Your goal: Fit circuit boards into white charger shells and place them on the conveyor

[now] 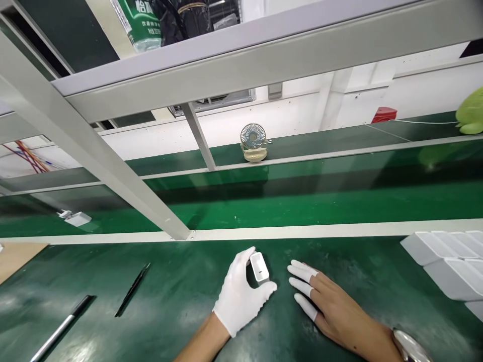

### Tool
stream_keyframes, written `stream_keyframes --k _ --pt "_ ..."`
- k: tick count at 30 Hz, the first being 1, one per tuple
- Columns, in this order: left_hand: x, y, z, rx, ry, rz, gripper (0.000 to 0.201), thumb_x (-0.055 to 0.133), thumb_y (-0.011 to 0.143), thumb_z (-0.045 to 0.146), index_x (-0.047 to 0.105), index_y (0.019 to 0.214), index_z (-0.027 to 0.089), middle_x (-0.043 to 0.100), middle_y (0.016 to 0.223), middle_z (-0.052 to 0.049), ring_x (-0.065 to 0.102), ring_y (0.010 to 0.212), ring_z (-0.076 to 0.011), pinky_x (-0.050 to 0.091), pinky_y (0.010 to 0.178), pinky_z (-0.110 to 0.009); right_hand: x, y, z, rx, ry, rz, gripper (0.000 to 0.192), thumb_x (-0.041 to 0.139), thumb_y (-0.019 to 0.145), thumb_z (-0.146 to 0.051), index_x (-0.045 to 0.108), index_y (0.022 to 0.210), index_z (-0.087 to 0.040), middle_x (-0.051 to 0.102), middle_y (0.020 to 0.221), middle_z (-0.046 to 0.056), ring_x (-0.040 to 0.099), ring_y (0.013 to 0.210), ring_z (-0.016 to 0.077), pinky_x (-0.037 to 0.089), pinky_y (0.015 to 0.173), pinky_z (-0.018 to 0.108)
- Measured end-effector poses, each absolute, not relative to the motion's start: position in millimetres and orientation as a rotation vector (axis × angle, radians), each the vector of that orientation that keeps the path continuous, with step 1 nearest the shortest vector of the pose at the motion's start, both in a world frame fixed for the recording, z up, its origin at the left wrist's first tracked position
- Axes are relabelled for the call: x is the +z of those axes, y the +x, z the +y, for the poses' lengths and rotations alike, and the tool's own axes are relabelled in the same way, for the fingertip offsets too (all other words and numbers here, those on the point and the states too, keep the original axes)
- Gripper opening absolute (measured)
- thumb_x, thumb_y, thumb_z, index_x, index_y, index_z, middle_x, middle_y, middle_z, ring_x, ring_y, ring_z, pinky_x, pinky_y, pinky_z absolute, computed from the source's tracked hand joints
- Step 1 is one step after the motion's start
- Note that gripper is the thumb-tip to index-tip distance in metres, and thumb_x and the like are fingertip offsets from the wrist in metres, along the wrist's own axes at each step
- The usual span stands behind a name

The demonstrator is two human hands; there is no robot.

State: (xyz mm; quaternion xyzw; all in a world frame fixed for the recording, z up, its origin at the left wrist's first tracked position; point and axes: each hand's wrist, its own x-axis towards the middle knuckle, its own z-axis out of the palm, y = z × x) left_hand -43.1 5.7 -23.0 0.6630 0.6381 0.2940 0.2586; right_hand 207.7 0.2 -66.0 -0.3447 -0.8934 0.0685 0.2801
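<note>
My left hand, in a white glove, holds a small white charger housing between thumb and fingers. The housing is an open hollow shell with a small dark slot inside, facing up toward me. To its right, my right hand is spread low over the green worktop with nothing in it. White finger cots cover several of its fingertips, and a watch is on that wrist. A gap separates the right fingertips from the housing.
Black tweezers and a silver-and-black pen-like tool lie at left. Several white housings are stacked at right. Beyond a white rail runs a green conveyor belt, carrying a white plug piece. A small fan stands behind.
</note>
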Motion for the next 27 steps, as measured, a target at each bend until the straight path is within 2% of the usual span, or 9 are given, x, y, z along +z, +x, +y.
stream_keyframes --k 2,4,6,11,15,18,22,24,27 --pt "-19.7 -38.9 7.1 0.801 1.801 1.757 0.063 0.08 0.065 0.029 0.056 0.123 0.025 0.061 0.126 -0.007 0.057 0.119 -0.0304 0.047 0.103 -0.048 -65.5 207.2 0.6 0.191 -0.917 -2.379 0.04 0.051 0.098 -0.018 0.054 0.137 -0.02 0.057 0.141 0.014 0.042 0.141 0.031 0.051 0.107 0.048" --pt "-17.2 -35.9 7.9 0.788 1.841 1.741 0.042 0.077 0.069 0.031 0.061 0.107 0.024 0.065 0.112 -0.005 0.061 0.108 -0.0282 0.049 0.098 -0.047 -65.0 207.1 0.8 0.186 -0.915 -2.378 0.039 0.05 0.098 -0.017 0.054 0.137 -0.02 0.057 0.14 0.014 0.043 0.14 0.0307 0.051 0.107 0.048" --pt "-16.2 -35.5 8.1 0.797 1.879 1.702 0.032 0.073 0.074 0.031 0.062 0.103 0.024 0.066 0.107 -0.004 0.062 0.105 -0.0267 0.05 0.097 -0.046 -64.5 207.0 0.9 0.183 -0.913 -2.381 0.04 0.05 0.097 -0.017 0.053 0.137 -0.02 0.058 0.139 0.015 0.044 0.139 0.0304 0.052 0.105 0.048" --pt "-17.7 -40.8 8.8 0.805 1.847 1.677 0.052 0.071 0.078 0.034 0.057 0.127 0.024 0.062 0.129 -0.008 0.057 0.122 -0.0287 0.043 0.108 -0.048 -64.1 205.6 1.3 0.169 -0.907 -2.343 0.036 0.05 0.097 -0.018 0.056 0.133 -0.021 0.062 0.133 0.014 0.051 0.134 0.0298 0.052 0.105 0.049" --pt "-15.2 -39.8 9.7 0.792 1.804 1.647 0.052 0.071 0.078 0.035 0.059 0.127 0.023 0.062 0.13 -0.007 0.057 0.123 -0.0274 0.043 0.109 -0.045 -64.0 204.5 1.2 0.151 -0.9 -2.327 0.033 0.05 0.098 -0.019 0.058 0.13 -0.02 0.062 0.132 0.014 0.052 0.133 0.0295 0.051 0.104 0.049" --pt "-13.2 -38.1 8.9 0.806 1.756 1.66 0.058 0.076 0.072 0.032 0.058 0.127 0.022 0.062 0.13 -0.008 0.058 0.121 -0.0273 0.044 0.108 -0.045 -64.0 204.8 1.2 0.161 -0.898 -2.332 0.032 0.05 0.099 -0.019 0.057 0.13 -0.02 0.062 0.132 0.014 0.051 0.134 0.0289 0.051 0.105 0.049" --pt "-12.1 -41.5 7.4 0.859 1.688 1.538 0.08 0.076 0.069 0.02 0.044 0.143 0.023 0.057 0.14 -0.008 0.057 0.123 -0.0255 0.044 0.109 -0.044 -65.3 205.5 1.7 0.181 -0.895 -2.332 0.031 0.05 0.098 -0.019 0.058 0.128 -0.02 0.062 0.132 0.013 0.051 0.134 0.0285 0.051 0.104 0.048" --pt "-11.0 -43.9 7.3 0.868 1.677 1.497 0.077 0.071 0.075 0.02 0.041 0.146 0.023 0.057 0.14 -0.008 0.056 0.126 -0.0247 0.042 0.111 -0.044 -66.5 205.4 1.9 0.182 -0.896 -2.337 0.031 0.051 0.098 -0.019 0.059 0.128 -0.02 0.062 0.132 0.013 0.051 0.134 0.0288 0.051 0.104 0.049" --pt "-9.1 -45.0 8.1 0.868 1.712 1.491 0.064 0.074 0.074 0.024 0.055 0.135 0.025 0.061 0.133 -0.007 0.059 0.122 -0.0256 0.045 0.108 -0.043 -68.2 204.9 1.9 0.179 -0.899 -2.336 0.031 0.05 0.098 -0.019 0.059 0.128 -0.02 0.062 0.132 0.013 0.051 0.134 0.0292 0.05 0.104 0.05"
